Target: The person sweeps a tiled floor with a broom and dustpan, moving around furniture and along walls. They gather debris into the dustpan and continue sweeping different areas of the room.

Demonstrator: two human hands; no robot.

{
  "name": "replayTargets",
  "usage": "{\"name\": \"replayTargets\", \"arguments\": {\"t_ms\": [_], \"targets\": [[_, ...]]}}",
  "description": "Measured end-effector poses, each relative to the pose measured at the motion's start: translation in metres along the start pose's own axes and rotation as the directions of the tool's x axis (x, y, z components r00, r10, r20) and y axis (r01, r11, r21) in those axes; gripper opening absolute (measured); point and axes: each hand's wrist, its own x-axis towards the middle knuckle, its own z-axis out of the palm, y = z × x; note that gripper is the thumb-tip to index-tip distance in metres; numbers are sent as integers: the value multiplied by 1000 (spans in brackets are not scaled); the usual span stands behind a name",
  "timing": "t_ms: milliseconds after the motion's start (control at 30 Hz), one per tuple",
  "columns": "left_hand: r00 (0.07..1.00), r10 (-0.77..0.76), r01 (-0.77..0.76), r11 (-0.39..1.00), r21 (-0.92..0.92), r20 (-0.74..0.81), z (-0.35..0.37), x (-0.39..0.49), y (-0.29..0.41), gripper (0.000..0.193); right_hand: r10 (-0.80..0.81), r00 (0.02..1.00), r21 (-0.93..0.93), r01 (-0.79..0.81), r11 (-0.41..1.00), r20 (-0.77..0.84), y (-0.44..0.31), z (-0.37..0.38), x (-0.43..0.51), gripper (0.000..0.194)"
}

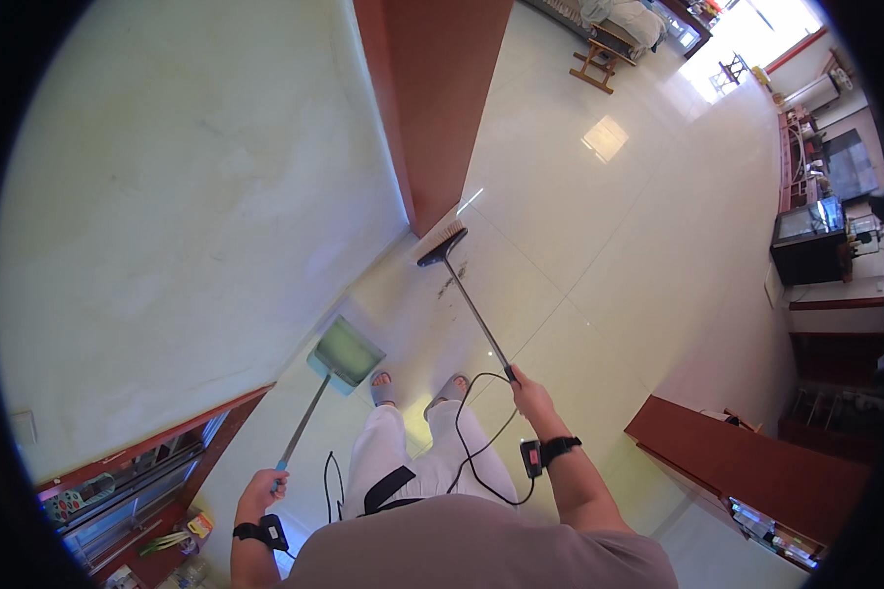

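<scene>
My right hand (pixel 532 394) grips the dark top end of a long-handled broom (pixel 479 313). The broom head (pixel 443 247), with pale bristles, is at the floor by the corner of a red-brown door frame. A streak of dark debris (pixel 453 281) lies on the tiles just beside the broom's shaft, on my side of the head. My left hand (pixel 263 489) is closed around the blue handle end of a long-handled dustpan (pixel 348 355). Its pan, green inside with a light blue edge, is near the wall, left of my slippered feet (pixel 448 390).
A pale wall (pixel 214 206) and the red-brown door frame (pixel 438 96) bound the left side. To the right stands a red-brown cabinet (pixel 737 449). A wooden stool (pixel 597 66) is at the far end. Black cables (pixel 479 471) loop from my wrist devices.
</scene>
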Motion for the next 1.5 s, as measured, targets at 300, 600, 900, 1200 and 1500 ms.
{"name": "replayTargets", "arguments": {"t_ms": [300, 600, 900, 1200, 1500], "targets": [[1000, 13, -15, 983, -181, -13, -27, 11, -21, 12, 26, 987, 383, -86, 920, 158, -53, 27, 85, 46], [1000, 15, -18, 980, -198, -19, -8, 4, -17, 12, -96, 993, -259, 111, 959, 70, 62, 4, -40, 46], [997, -41, 22, 968, -249, -72, 17, -31, -9, 13, -265, 898, -396, 399, 827, 350, 70, -36, -27, 43], [991, -58, 53, 998, -42, -124, 47, -38, 20, 11, -243, 905, -575, 412, 707, 350, 60, -39, 35, 37], [998, -33, 35, 998, 49, -52, 21, -4, 28, 11, -241, 962, -793, 242, 559, 124, 46, -135, 57, 40]]}}
